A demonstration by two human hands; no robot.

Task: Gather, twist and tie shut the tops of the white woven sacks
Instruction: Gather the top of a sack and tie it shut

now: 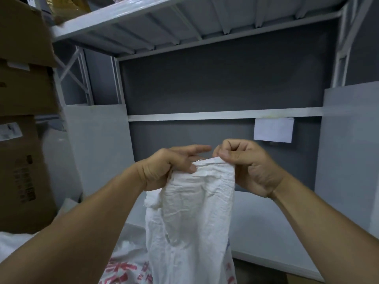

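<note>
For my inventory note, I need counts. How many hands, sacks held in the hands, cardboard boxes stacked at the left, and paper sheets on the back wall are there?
hands: 2, the left hand and the right hand
white woven sack, pinched at its top by both hands: 1
cardboard boxes, stacked: 3
paper sheet: 1
total: 7

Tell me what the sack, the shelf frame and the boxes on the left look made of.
Sack: likely white woven plastic, matte; stiff sharp creases, frayed top edge, weave too fine to see. Shelf frame: probably painted metal, light grey; thin ribbed panels, cross braces. Boxes: brown cardboard, matte; folded flaps, printed labels.
</note>
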